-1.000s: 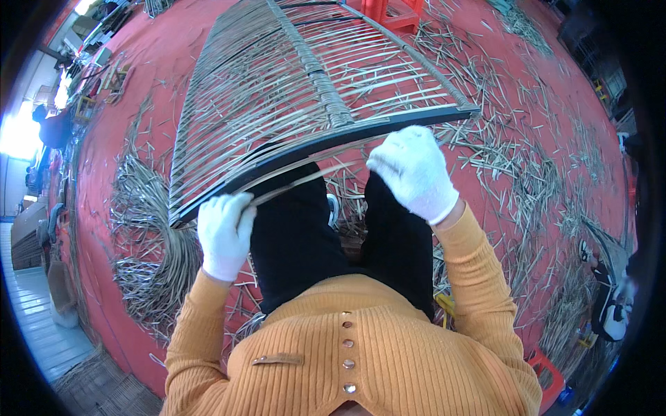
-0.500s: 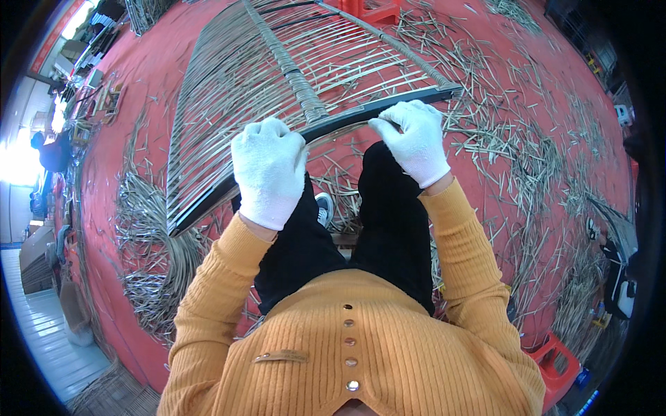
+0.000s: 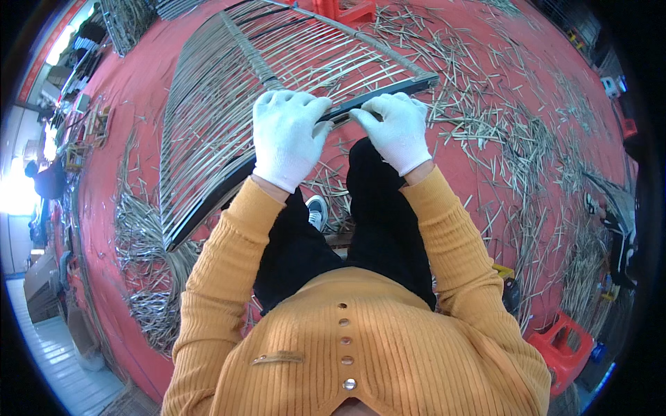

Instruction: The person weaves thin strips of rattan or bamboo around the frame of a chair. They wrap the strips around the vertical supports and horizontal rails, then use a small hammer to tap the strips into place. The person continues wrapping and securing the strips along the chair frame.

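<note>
Left hand [image 3: 290, 139] and right hand [image 3: 395, 130], grips closed around dark bar [image 3: 210, 203] edging slatted frame [image 3: 248, 53], fingers beyond, thumbs on near side.

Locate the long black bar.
Head view: the bar rises left to centre-right, edging the brown slatted frame, at the white-gloved left hand and right hand.
</note>
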